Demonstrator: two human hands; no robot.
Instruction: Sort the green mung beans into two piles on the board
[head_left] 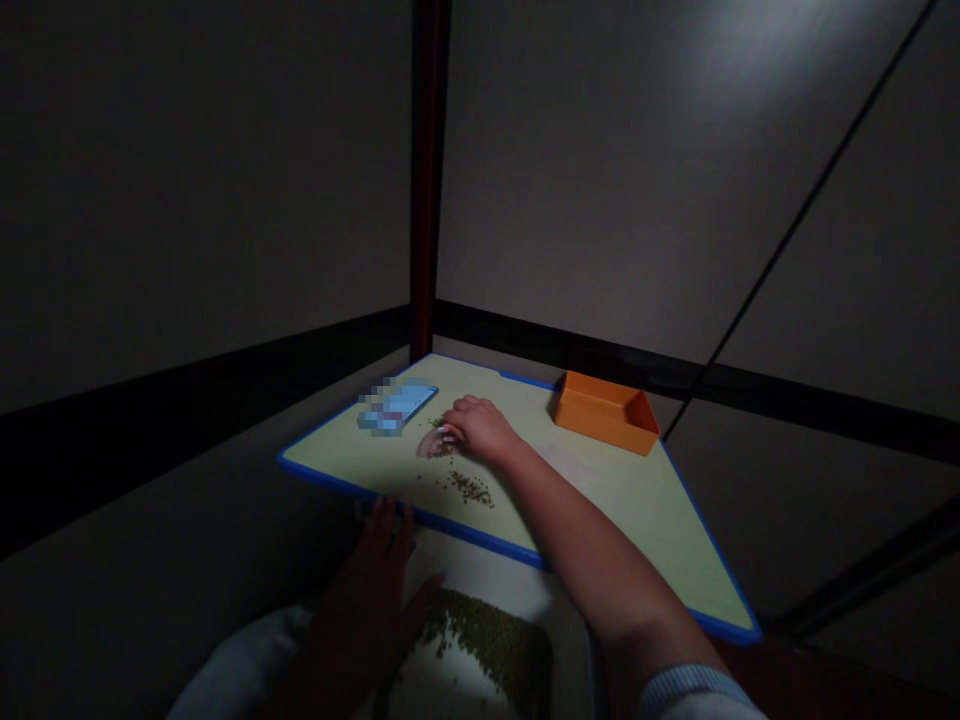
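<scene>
My right hand (480,430) reaches over the pale yellow tabletop (630,530), its fingers curled together and pointing down. What they hold, if anything, is hidden. Just beside the fingertips lie a few small greenish-brown grains, over a brownish arc-shaped patch (430,445) on the surface. Closer to me is a small loose pile of the same grains (471,488). In shadow at the table's near blue edge is my left hand (379,570), fingers stretched and thumb spread. Below its thumb, many green grains (495,635) lie in a light-bottomed container.
An orange open box (604,425) stands at the table's far right edge. A phone (401,405) with a lit, partly blurred screen lies at the far left. Grey walls (570,180) meet in a corner close behind the table.
</scene>
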